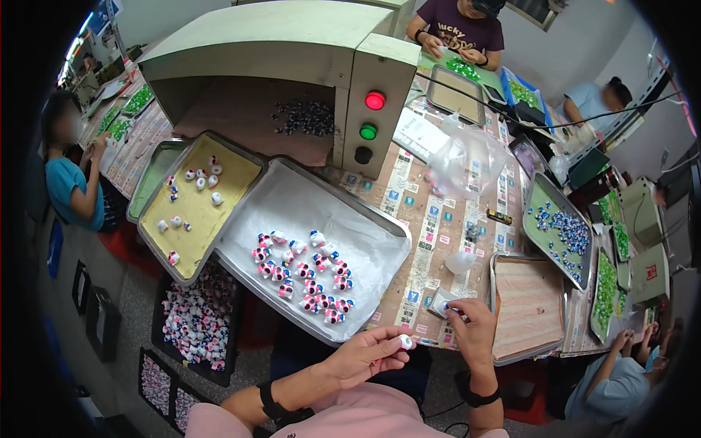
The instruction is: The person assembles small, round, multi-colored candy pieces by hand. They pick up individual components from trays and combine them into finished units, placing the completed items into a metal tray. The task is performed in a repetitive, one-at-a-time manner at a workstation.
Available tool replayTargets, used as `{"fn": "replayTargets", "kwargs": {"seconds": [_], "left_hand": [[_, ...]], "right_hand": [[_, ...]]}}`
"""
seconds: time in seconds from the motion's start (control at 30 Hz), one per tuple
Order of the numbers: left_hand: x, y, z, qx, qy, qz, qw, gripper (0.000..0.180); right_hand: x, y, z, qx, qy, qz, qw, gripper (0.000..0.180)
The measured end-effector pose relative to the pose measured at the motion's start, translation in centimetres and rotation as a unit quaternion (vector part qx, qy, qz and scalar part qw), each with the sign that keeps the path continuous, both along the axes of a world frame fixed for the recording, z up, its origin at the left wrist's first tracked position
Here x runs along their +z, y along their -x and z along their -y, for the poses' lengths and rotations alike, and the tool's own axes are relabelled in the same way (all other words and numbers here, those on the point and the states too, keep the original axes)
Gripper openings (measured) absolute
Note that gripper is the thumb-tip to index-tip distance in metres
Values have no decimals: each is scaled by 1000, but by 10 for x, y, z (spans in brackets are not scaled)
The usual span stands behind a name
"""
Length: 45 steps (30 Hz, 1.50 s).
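Head view, left fingers: the left hand (365, 355) pinches a small white toy piece (405, 342) between thumb and fingertips, closed on it, just off the near table edge.
Right fingers: the right hand (473, 328) has its fingertips bent down and pressed together on a small white sheet (442, 301) lying on the table; whether they grip anything there is too small to tell.
Wrists: each forearm wears a dark band and comes up from the lower edge, above a pink shirt.
Beside the right hand: an empty metal tray with a wood-toned bottom (527, 306) sits just to its right, and a small clear bag (460, 261) lies a little beyond the fingers.
Beside the left hand: a large metal tray lined in white (292, 204) holds a cluster of small painted figures (303, 274) in white, pink and blue, near the hand.
Further left: a tray with a yellow lining (219, 219) carries a few scattered white pieces.
Below the table: a dark bin (197, 321) is full of the same pink, white and blue pieces.
Table: its top (416, 212) is covered in printed paper.
Far side: a pale green machine (292, 44) stands with a red light (374, 100) above a green one (369, 131), and a crumpled clear plastic bag (467, 160) is to its right.
Right edge: more trays hold blue and green pieces (562, 230).
People: others sit around the table, at the left, far and right sides.
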State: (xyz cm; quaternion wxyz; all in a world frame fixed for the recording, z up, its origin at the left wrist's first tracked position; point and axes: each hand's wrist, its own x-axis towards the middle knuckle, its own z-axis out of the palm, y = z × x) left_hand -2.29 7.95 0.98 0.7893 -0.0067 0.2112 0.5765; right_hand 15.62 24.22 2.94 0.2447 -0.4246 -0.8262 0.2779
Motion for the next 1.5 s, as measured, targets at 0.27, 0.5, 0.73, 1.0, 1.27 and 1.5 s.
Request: {"fn": "replayTargets", "kwargs": {"seconds": [0.27,0.5,0.73,1.0,1.27,1.5], "left_hand": [[-8,-5,-3,10,19,3,1000,38],[-6,-5,-4,-3,16,-27,1000,37],[-3,-6,-3,-11,34,-74,997,35],[9,-6,-3,-23,46,-214,975,30],[24,-1,2,-26,31,-299,953,26],[40,33,7,14,-19,-459,888,29]], "right_hand": [[22,-4,26,-19,129,-86,988,15],[27,1,61,42,283,-207,936,19],[25,3,63,52,283,-197,937,18],[29,5,61,99,256,-189,943,16],[31,10,70,101,215,-211,948,20],[41,34,70,136,147,-204,958,23]]}}
